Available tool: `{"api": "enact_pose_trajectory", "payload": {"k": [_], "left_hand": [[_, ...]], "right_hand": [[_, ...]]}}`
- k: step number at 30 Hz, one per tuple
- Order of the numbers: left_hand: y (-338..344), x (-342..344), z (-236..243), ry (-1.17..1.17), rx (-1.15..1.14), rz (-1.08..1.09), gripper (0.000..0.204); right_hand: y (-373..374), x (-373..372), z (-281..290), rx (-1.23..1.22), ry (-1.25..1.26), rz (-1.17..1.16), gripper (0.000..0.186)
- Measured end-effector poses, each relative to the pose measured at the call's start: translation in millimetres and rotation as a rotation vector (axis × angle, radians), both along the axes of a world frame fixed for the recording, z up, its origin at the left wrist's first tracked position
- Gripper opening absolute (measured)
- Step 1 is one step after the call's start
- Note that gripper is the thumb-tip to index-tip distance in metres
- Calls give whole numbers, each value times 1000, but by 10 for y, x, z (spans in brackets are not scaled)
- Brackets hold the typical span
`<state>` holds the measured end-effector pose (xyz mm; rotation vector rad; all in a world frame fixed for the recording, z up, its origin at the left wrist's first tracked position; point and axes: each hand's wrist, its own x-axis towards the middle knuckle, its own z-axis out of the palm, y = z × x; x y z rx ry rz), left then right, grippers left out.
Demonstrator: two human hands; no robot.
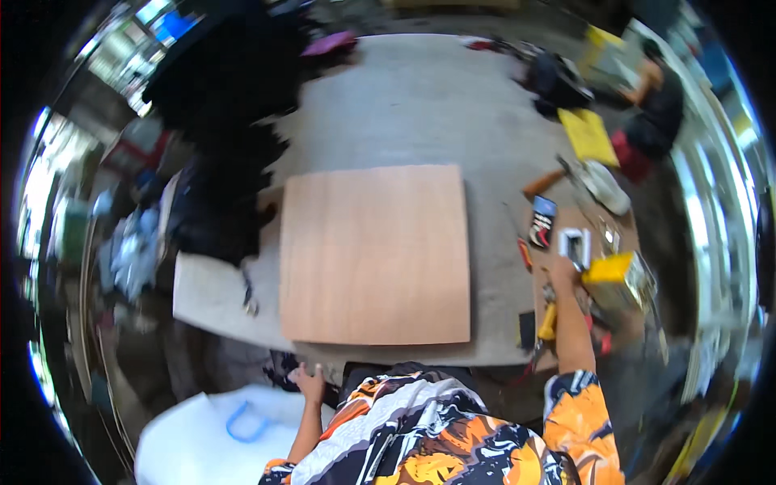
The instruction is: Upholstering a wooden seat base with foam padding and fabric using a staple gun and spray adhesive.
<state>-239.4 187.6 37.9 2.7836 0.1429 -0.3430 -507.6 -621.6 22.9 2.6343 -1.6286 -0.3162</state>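
A square light-brown wooden board (376, 259) lies on the grey table (388, 105) in front of me. My left hand (309, 381) is low beside the table's front edge, fingers apart and holding nothing I can see. To the right, my right hand (564, 273) reaches over a brown sheet crowded with tools. It is at the lower edge of a small white rectangular frame-like thing (575, 245), beside a yellow tin (612, 273). Blur hides its fingers, so I cannot tell whether it grips anything. A tool with a yellow handle (548, 322) lies near my right forearm.
A dark phone-like thing (542, 220), an orange-handled tool (525, 255) and a pale cap-like item (606, 187) lie at right. Black material (214, 162) covers the table's left side. A white sack (202, 436) stands at lower left. Another person (663, 101) sits at far right.
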Motion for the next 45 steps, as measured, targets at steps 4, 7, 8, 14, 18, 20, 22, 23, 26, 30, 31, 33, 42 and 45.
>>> {"api": "enact_pose_trajectory", "payload": {"k": [4,7,8,14,18,20,22,23,26,30,31,33,42,45], "left_hand": [[425,-938,235,480,-200,167,50],[467,-1269,371,281,-224,295,45],[411,-1276,395,227,-244,315,44],[-186,169,366,-291,-495,222,33],[-582,1680,269,-337,-362,-19,45],[-810,2133,228,-100,-484,-77,43],[-963,2334,299,44,-485,-55,45],[-1054,2408,368,162,-473,33,49],[-1286,2427,762,9,-633,38,47],[-1794,2590,1540,35,-693,117,36],[-2054,2639,1723,-92,-874,45,35],[-2602,3226,2089,-217,-728,-396,22],[-3896,4620,1818,-433,-585,-295,54],[-2955,4430,1026,-393,-245,-78,51]], "right_hand": [[-136,7,172,43,188,295,27],[-148,70,222,28,135,350,27],[-84,100,223,12,71,223,24],[1587,615,7,317,-783,-140,23],[2747,1064,-66,274,-792,-208,32],[2852,1213,67,305,-785,-200,31],[2822,1261,285,383,-765,-186,31],[2763,1265,409,425,-711,-224,31],[2631,1239,742,304,-706,-109,33],[2199,1337,1107,214,-759,-158,29],[1943,1409,1225,232,-860,-132,30],[1214,1701,1501,157,-927,-46,33],[-1163,2827,1411,-248,-865,265,33],[-287,2420,513,-163,-655,427,31]]}}
